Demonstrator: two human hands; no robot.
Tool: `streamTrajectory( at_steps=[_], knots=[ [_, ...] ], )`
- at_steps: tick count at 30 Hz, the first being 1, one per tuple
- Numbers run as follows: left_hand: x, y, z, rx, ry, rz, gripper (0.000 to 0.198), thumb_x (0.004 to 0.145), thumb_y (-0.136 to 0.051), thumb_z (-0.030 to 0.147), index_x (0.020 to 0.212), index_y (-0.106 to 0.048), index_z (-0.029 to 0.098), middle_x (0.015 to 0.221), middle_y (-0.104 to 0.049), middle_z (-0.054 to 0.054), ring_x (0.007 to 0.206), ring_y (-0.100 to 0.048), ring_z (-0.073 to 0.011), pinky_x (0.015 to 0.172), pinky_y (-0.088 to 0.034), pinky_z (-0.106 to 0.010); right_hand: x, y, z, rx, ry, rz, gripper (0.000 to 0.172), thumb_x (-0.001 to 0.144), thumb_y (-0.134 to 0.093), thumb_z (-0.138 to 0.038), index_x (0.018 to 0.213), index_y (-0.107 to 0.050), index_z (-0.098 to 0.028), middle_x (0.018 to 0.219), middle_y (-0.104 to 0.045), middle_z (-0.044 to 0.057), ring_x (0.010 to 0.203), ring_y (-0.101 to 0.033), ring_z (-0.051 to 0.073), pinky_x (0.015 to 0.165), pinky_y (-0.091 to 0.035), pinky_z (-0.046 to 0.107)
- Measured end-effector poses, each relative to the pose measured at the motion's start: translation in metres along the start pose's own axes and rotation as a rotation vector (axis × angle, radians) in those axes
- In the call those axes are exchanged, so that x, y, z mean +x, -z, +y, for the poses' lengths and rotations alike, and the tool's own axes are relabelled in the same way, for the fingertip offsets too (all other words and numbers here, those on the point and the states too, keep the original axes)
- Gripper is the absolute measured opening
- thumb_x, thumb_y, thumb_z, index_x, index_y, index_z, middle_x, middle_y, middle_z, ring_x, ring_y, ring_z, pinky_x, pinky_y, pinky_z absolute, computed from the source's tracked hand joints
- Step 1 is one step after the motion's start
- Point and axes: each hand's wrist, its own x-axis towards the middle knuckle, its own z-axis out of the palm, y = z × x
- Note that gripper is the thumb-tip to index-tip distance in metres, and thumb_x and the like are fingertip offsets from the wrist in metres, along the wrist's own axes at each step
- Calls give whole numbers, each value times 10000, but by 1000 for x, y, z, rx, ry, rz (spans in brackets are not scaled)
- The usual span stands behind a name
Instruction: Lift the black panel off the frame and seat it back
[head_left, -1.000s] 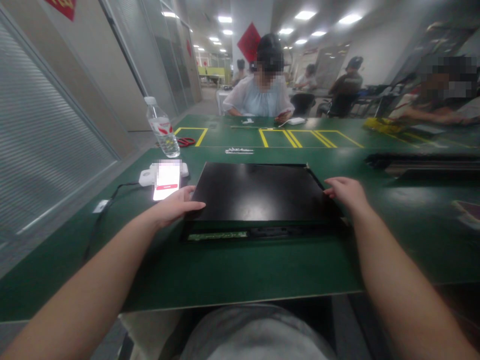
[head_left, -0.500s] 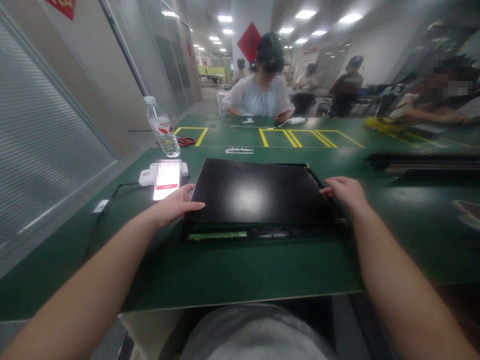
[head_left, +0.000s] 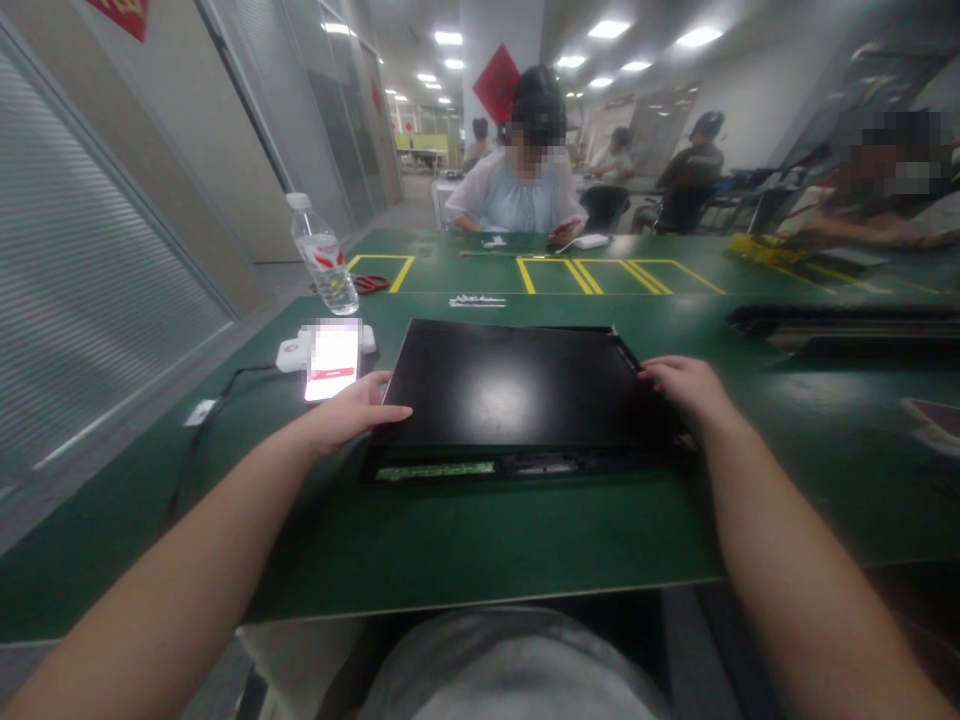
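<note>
A flat black screen panel (head_left: 517,385) lies in a dark frame on the green table (head_left: 465,540), its far edge tilted up a little. A thin green circuit strip (head_left: 435,470) shows along the near edge. My left hand (head_left: 349,408) grips the panel's left edge, thumb on top. My right hand (head_left: 686,385) holds the right edge with its fingers curled over it.
A lit phone (head_left: 332,358) lies left of the panel on a white charger with a cable. A water bottle (head_left: 324,256) and red scissors (head_left: 370,283) stand behind it. Another dark panel (head_left: 847,325) lies at the right. People sit at the far side.
The panel's far edge has risen slightly and now catches a ceiling reflection. Both hands have stayed on its side edges; the right hand shifted slightly left.
</note>
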Motion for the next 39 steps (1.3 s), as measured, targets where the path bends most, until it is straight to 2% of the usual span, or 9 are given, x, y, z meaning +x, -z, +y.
streamTrajectory(
  at_steps=[5,11,14,18,23,29,35,39],
  knots=[
    [0,0,-1,-17,8,-1,792,582,-1039,148,1252,-618,177,1164,-855,-162,1073,-846,-347,923,-709,-396,-4,-1,-4,-27,9,-14,279,733,-659,-286,923,-850,-212,932,-824,76,763,-677,214,731,-529,340],
    [-1,-2,0,-16,16,12,731,614,-1012,119,1239,-644,213,1190,-851,-143,1172,-815,-361,1041,-670,-455,-1,-2,0,-46,25,-12,269,731,-679,-276,921,-858,-212,881,-807,73,797,-691,228,772,-535,348],
    [-2,-2,2,-14,17,0,742,612,-1016,132,1244,-635,211,1219,-843,-148,1201,-803,-361,1068,-654,-449,1,-2,3,-60,31,-11,258,727,-686,-279,908,-858,-213,897,-814,75,806,-698,231,798,-549,355],
    [-3,-1,1,-19,11,-13,767,614,-1029,160,1259,-620,224,1208,-847,-133,1184,-810,-366,1060,-662,-475,2,-3,4,-65,39,12,269,707,-700,-293,910,-859,-217,892,-818,75,818,-702,239,817,-566,367],
    [-2,1,0,-25,-2,-25,782,615,-1038,194,1276,-622,233,1240,-838,-138,1166,-817,-362,1027,-678,-446,2,-4,5,-70,45,19,249,718,-699,-293,893,-861,-224,874,-815,69,810,-705,243,806,-571,371],
    [-2,2,-1,-31,7,-30,801,614,-1044,203,1292,-619,234,1229,-840,-134,1160,-820,-359,1026,-678,-455,4,-5,6,-87,60,24,245,713,-714,-294,896,-864,-229,883,-816,66,826,-709,250,859,-567,389],
    [0,0,-2,-21,6,-24,754,626,-1027,177,1266,-628,203,1212,-842,-151,1143,-825,-350,1033,-670,-456,4,-4,4,-110,49,19,242,714,-715,-289,895,-865,-231,851,-805,61,817,-702,245,854,-559,380],
    [-1,-3,0,-32,13,16,793,637,-998,119,1336,-631,186,1176,-852,-158,1097,-837,-350,967,-691,-432,6,-5,6,-95,59,24,244,711,-710,-291,893,-862,-229,880,-815,61,812,-703,239,853,-562,377]
  ],
)
